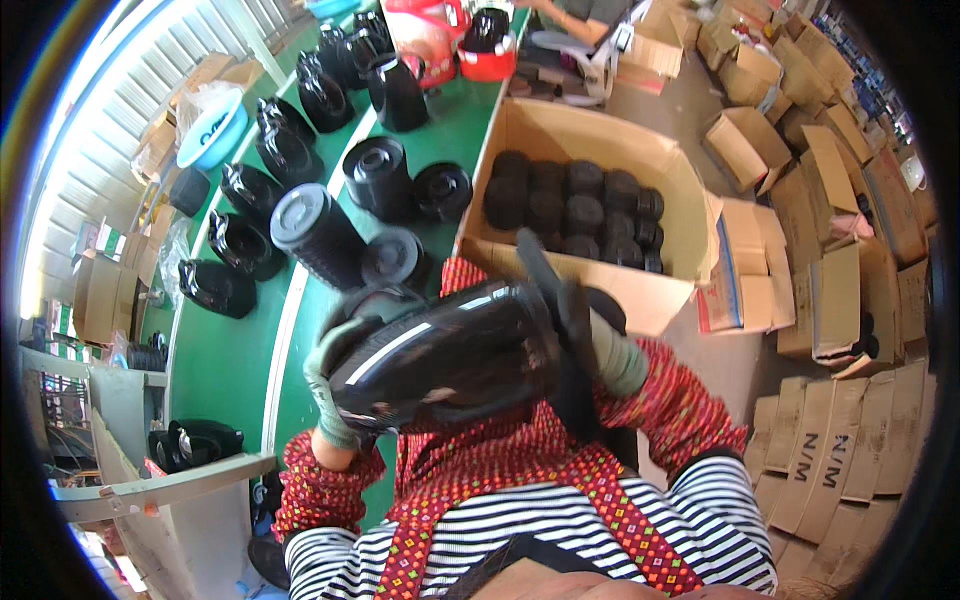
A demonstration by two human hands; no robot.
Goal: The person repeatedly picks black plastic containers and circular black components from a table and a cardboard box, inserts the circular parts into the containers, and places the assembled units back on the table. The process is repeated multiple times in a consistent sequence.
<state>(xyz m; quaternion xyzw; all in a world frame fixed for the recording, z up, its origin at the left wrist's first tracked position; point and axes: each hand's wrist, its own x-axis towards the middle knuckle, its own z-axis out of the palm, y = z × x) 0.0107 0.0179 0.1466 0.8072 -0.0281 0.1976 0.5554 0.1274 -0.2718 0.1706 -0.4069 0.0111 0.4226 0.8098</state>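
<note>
A glossy black plastic shell (450, 350), rounded and lying sideways, is held in front of my chest between both hands. My left hand (335, 365), in a grey-green glove, grips its left end; the fingers are partly hidden behind it. Against the other end, my right hand (575, 320) is closed, its glove dark with a greenish cuff and one finger pointing up. Just beyond the shell on the green table stand a stack of ribbed black round parts (318, 232) and a single black round part (393, 258).
Several glossy black shells (247, 245) line the left of the green table (222, 365). A blue basin (212, 130) sits beyond them. An open cardboard box (690, 215) to the right holds black round parts. More cartons (830, 450) are piled at right. Another person's arm (565, 20) shows at the top.
</note>
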